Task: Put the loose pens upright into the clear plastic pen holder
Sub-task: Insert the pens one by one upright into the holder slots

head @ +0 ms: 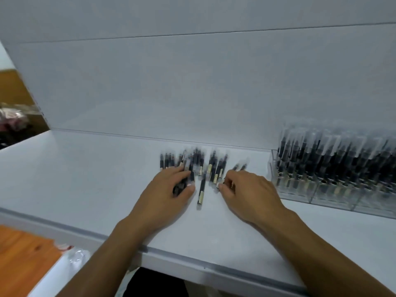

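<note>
Only the one head view to go on, and it's pretty motion-blurred, so take the fine detail with a grain of salt.

The loose pens are lying flat in a scattered row on the white table, near the back wall, more or less lined up pointing away from the person. The left hand has its fingers curled over a little bundle of them at the left end of the row, and it looks like it's gripping several at once. The right hand is curled too, thumb and fingertips pinching the pale end of one of the loose pens on the right side. One lone pen sits between the two hands, a bit closer to the person than the rest.

The pen holder is off to the right on the same table, well apart from the pile, and it's already packed with upright pens.

So I'd say this is the gathering step, with most of the job behind it. The next move probably calls for squaring up the bundle so the ends all face one way, then carrying it right and finding a free slot. With the holder that full, I'd guess that's the fiddly part.
</note>
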`<state>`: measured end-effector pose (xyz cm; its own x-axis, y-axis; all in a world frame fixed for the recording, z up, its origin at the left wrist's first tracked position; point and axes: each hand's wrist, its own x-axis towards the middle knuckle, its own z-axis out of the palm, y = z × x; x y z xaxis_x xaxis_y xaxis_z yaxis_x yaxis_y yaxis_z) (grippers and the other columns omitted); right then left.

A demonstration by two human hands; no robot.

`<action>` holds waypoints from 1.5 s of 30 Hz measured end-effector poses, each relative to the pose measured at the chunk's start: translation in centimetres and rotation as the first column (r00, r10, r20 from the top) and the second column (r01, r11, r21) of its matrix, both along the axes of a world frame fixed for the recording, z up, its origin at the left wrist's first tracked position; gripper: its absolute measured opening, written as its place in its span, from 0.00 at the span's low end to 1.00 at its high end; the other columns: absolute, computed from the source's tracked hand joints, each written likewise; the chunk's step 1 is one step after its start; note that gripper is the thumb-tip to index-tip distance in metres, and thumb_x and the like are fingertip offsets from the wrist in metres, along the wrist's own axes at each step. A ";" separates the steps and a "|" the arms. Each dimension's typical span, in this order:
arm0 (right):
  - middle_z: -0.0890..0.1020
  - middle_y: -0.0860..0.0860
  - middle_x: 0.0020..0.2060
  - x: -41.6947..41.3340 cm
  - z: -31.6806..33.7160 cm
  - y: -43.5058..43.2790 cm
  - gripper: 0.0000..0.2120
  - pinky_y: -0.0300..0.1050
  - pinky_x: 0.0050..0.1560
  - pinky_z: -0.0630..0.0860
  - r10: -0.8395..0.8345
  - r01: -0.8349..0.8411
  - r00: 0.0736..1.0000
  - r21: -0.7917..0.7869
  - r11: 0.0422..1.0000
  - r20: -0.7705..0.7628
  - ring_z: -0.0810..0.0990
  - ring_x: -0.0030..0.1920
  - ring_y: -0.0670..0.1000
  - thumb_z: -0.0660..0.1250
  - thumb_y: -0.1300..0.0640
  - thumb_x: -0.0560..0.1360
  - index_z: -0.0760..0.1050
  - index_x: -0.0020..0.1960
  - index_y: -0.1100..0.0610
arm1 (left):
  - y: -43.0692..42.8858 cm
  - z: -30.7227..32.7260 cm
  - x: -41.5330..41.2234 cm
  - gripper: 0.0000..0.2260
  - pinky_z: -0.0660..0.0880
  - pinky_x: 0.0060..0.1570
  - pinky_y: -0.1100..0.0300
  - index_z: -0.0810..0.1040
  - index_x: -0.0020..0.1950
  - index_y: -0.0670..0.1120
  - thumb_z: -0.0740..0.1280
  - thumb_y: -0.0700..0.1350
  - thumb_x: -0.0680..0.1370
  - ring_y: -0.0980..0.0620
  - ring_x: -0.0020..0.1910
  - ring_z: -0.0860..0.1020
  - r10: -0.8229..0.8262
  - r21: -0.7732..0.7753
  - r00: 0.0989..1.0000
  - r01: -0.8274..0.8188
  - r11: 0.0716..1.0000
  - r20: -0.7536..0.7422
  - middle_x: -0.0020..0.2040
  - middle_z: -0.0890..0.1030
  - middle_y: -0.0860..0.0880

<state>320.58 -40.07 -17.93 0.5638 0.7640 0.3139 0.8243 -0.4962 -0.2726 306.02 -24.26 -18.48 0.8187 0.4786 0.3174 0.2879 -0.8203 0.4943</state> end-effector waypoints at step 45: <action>0.80 0.50 0.31 -0.5 -0.6 1.2 0.03 0.45 0.38 0.75 0.353 0.120 0.509 0.471 0.874 -0.785 0.78 0.35 0.50 0.72 0.60 0.74 0.80 0.42 0.54 | 10.2 4.9 5.6 0.10 0.76 0.24 0.66 0.77 0.34 0.40 0.73 0.42 0.73 0.52 0.22 0.79 0.308 -0.268 0.843 -0.451 0.852 -0.441 0.24 0.79 0.47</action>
<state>320.04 -38.90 -18.51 0.6466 0.7616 0.0437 0.1276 -0.0515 -0.9905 311.60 -14.08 -13.63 0.5677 0.7941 -0.2172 0.7572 -0.4001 0.5163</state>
